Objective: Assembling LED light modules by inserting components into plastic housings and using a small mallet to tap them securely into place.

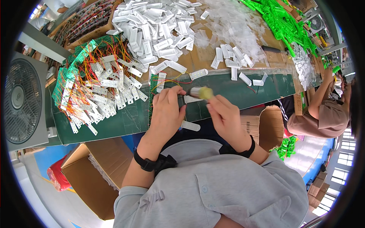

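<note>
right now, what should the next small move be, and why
I'd probably ease the left hand slightly leftward: the blurred tool in the right hand has its silvery end close beside the left fingers, and the blur leaves its exact path hard to judge.

The right hand (pixel 226 116) gripped a blurred yellow-and-silver tool (pixel 205 92) near the left hand (pixel 167 109) over the green worktop (pixel 228 90); white casings (pixel 157 30) lay heaped beyond, wired strips (pixel 108 83) leftward.
</note>
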### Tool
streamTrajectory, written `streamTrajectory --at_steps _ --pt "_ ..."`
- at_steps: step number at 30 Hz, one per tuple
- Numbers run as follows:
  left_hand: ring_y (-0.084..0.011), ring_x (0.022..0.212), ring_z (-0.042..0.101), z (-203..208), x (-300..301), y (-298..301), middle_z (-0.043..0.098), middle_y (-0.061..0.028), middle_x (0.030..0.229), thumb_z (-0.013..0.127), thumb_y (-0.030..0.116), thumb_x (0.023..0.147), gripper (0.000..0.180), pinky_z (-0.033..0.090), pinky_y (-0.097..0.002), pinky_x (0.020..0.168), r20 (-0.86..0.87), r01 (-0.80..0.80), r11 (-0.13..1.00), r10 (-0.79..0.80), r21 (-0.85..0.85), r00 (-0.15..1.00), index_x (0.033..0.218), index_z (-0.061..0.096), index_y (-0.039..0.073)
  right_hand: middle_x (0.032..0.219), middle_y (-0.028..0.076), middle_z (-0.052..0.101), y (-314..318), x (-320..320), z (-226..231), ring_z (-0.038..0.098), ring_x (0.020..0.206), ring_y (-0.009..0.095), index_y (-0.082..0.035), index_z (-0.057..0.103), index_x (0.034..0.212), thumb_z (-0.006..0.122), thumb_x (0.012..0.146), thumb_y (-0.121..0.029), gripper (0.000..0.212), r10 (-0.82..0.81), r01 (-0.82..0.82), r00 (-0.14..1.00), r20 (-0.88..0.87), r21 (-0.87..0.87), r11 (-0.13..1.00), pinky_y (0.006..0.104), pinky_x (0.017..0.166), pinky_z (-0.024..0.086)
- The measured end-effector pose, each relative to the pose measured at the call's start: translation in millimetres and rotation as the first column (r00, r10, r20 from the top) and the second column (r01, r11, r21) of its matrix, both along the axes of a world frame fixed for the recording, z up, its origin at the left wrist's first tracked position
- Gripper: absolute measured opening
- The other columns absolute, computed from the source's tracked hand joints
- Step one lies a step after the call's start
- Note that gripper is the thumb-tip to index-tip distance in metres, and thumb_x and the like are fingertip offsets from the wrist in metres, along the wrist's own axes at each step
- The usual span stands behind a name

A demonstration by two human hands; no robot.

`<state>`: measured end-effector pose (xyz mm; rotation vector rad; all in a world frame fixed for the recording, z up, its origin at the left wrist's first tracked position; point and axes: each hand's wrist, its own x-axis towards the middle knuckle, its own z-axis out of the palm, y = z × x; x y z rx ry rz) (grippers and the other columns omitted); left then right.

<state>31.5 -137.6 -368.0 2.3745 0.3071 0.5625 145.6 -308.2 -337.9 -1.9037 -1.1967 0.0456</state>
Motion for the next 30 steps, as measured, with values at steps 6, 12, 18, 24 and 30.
streamTrajectory --at_steps 6,12,18,24,30 --pt "-0.0340 0.112 0.059 1 1 -1 0.064 -0.0102 0.118 0.075 0.000 0.080 0.052 0.043 -0.0470 0.099 0.019 -0.005 1.000 0.005 -0.005 1.000 0.127 0.052 0.004 0.081 0.010 0.059 0 7 -3 0.059 0.064 0.029 -0.012 0.067 0.135 0.068 0.089 -0.001 0.046 -0.044 0.061 0.996 0.074 -0.242 0.968 0.0392 0.058 0.050" --pt "-0.0281 0.111 0.059 3 2 -4 0.063 -0.0067 0.113 0.073 0.001 0.082 0.037 0.043 -0.0452 0.098 0.011 0.028 0.990 -0.030 0.141 0.999 0.117 0.065 0.007 0.087 0.004 0.065 -11 57 -10 0.061 0.085 0.026 -0.010 0.078 0.112 0.071 0.084 0.000 0.031 -0.171 0.228 0.890 0.423 -0.087 0.970 0.0394 0.069 0.051" --pt "-0.0288 0.108 0.059 2 2 -5 0.064 -0.0069 0.111 0.074 0.008 0.084 0.023 0.044 -0.0443 0.094 0.011 -0.018 0.986 0.016 0.166 1.000 0.107 0.073 0.008 0.102 0.014 0.068 -31 151 -12 0.064 0.093 0.037 -0.007 0.073 0.102 0.073 0.085 -0.009 0.018 -0.432 0.552 0.741 0.514 -0.099 0.828 0.0455 0.086 0.052" --pt "-0.0298 0.110 0.058 11 -4 -6 0.063 -0.0065 0.112 0.077 0.009 0.080 0.024 0.044 -0.0451 0.094 -0.013 0.010 0.984 -0.008 0.180 1.000 0.103 0.071 0.008 0.107 0.015 0.068 -42 219 -22 0.069 0.097 0.036 -0.008 0.070 0.113 0.074 0.086 -0.019 0.029 -0.518 0.624 0.777 0.358 -0.336 0.705 0.0466 0.082 0.056" --pt "-0.0310 0.112 0.057 19 -9 -7 0.061 -0.0088 0.116 0.077 0.005 0.076 0.027 0.045 -0.0462 0.096 -0.061 0.090 0.985 -0.082 0.149 0.995 0.101 0.066 0.007 0.103 0.013 0.072 -38 226 -14 0.071 0.091 0.035 -0.009 0.070 0.116 0.072 0.088 -0.021 0.030 -0.511 0.589 0.808 0.293 -0.443 0.676 0.0446 0.079 0.057"
